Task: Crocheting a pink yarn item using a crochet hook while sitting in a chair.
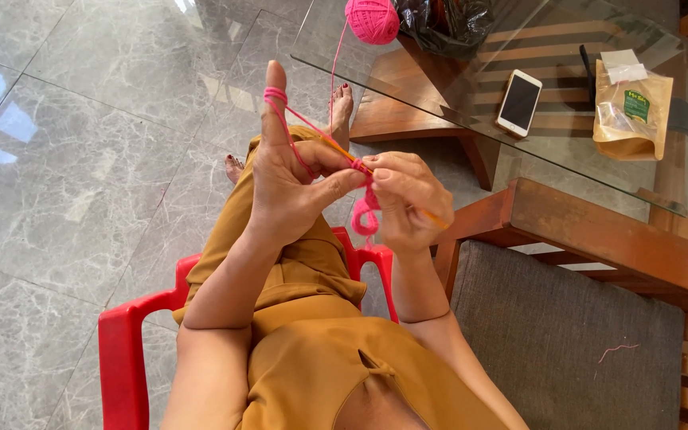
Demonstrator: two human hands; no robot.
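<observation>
Head view is showing a person sitting on a red plastic chair [125, 342], crocheting with pink yarn [300, 131]. The left hand [292, 179] is holding its index finger upright with the strand wrapped around it, thumb and middle finger pinching the small pink crochet piece [365, 213]. The right hand [408, 199] is closing its grip on an orange crochet hook [344, 151], whose tip is sitting at the stitches. The strand is running up to a yarn ball [372, 19] resting on the glass counter [471, 95]. The yarn looks soft, light and limp, so holding it close to the loops under gentle tension seems best.
</observation>
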